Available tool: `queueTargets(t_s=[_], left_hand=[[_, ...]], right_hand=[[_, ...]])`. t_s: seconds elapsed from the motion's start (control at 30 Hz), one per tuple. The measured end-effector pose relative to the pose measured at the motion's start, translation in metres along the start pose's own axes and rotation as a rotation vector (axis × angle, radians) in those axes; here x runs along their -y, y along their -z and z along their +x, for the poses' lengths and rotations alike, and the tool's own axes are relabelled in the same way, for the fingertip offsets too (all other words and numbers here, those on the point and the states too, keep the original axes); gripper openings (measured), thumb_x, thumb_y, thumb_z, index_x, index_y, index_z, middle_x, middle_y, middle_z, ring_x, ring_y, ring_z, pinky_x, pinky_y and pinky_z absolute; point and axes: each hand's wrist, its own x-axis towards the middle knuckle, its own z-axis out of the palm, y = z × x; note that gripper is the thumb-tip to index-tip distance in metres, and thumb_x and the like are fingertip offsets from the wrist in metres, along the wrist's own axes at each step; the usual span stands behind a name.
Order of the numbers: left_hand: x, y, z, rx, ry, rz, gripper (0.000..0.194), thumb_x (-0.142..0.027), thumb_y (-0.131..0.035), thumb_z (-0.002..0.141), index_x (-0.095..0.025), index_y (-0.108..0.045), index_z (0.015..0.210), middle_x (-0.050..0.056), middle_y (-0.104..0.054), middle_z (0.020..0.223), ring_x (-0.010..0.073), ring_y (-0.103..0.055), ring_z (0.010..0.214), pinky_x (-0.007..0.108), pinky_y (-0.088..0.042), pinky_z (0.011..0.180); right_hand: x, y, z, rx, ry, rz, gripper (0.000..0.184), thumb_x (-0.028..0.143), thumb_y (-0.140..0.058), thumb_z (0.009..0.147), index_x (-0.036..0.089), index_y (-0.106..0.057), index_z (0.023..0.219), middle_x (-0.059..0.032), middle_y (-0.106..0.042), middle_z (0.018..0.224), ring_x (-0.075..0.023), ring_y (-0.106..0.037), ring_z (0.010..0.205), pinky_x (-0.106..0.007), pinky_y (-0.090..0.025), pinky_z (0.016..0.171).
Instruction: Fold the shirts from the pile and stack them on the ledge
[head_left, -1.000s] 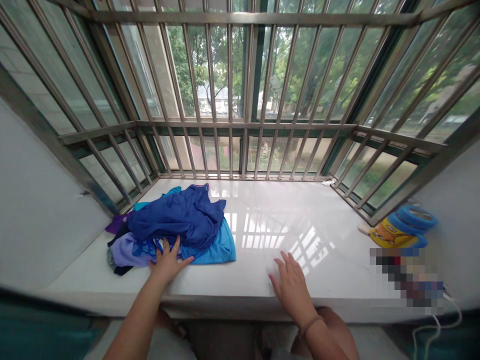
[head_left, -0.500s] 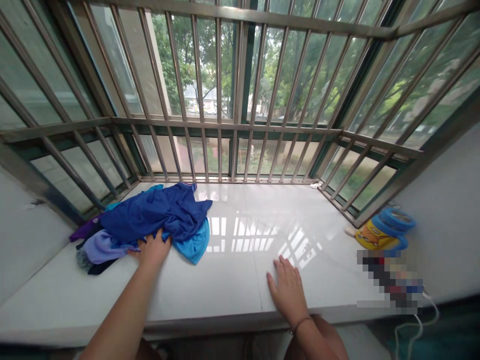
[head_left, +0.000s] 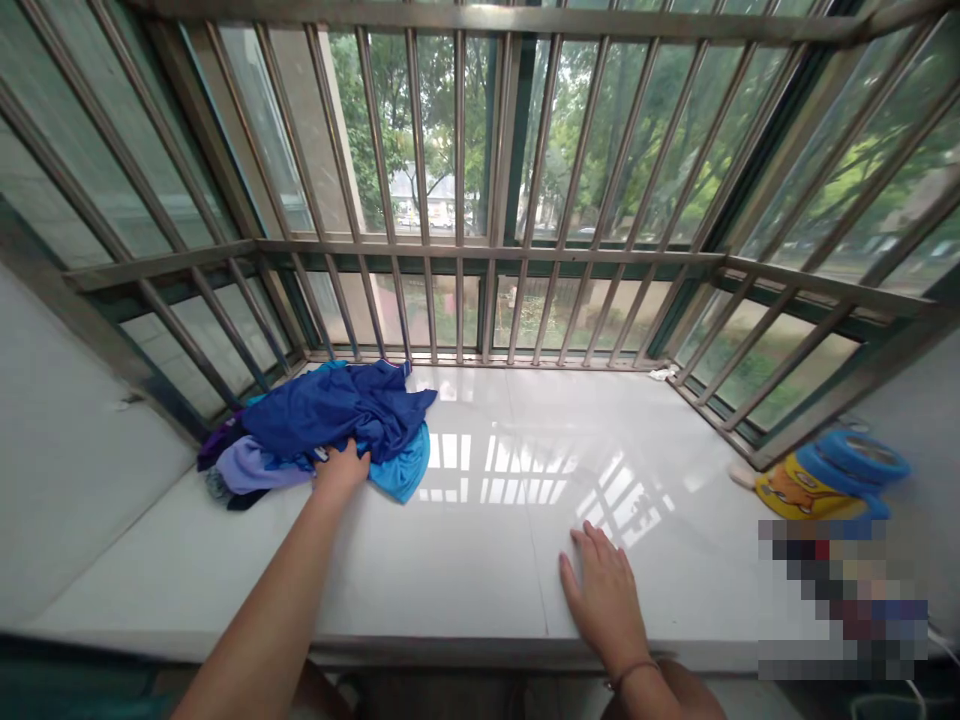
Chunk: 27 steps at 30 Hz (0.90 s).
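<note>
A heap of clothes [head_left: 322, 425] lies at the far left of a white window ledge [head_left: 480, 540]: a dark blue garment on top, a light blue one and a lilac one beneath. My left hand [head_left: 341, 468] reaches into the near edge of the heap, its fingers tucked into the blue cloth and closed on it. My right hand [head_left: 604, 595] rests flat on the bare ledge near the front edge, fingers stretched out, holding nothing. A thin band circles its wrist.
Steel window bars [head_left: 487, 250] fence the ledge on three sides, with trees beyond. A yellow and blue toy-like object [head_left: 825, 475] sits at the right end, next to a blurred patch. Grey walls flank both ends.
My left hand has pushed the clothes heap farther back and left, bunching the light blue garment, and its fingers went from spread to closed in the cloth. My right hand stayed flat.
</note>
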Motion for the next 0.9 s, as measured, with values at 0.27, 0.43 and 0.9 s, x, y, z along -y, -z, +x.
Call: queueTargets(t_s=[0.27,0.43,0.9], left_hand=[[0.000,-0.067,-0.139,-0.183,-0.268,0.038,0.067,-0.047,-0.042,0.108,-0.007,-0.051,0.161,0.029,-0.040,0.171,0.0402,-0.038,0.160,0.059,-0.035,0.128],[0.004,-0.061,-0.160,-0.228,-0.304,0.005,0.066,-0.047,-0.044,0.108,-0.005,-0.055,0.158,0.029,-0.044,0.168,0.0399,-0.043,0.158,0.057,-0.037,0.128],[0.002,-0.056,-0.160,-0.288,-0.282,-0.037,0.061,-0.047,-0.048,0.106,-0.009,-0.061,0.152,0.025,-0.051,0.165,0.0372,-0.048,0.154,0.054,-0.039,0.128]], right_hand=[[-0.005,-0.004,0.000,-0.016,0.019,0.034,0.058,0.052,-0.041,0.103,0.015,-0.070,0.137,-0.0195,-0.060,0.156,-0.0380,-0.054,0.146,-0.060,-0.034,0.125],[-0.005,-0.003,0.001,-0.015,0.027,0.029,0.061,0.053,-0.038,0.102,0.013,-0.070,0.136,-0.0206,-0.060,0.155,-0.0391,-0.054,0.146,-0.062,-0.036,0.123],[-0.005,-0.004,0.000,-0.042,0.038,0.033,0.059,0.052,-0.038,0.103,0.014,-0.071,0.134,-0.0209,-0.060,0.156,-0.0390,-0.054,0.145,-0.062,-0.036,0.124]])
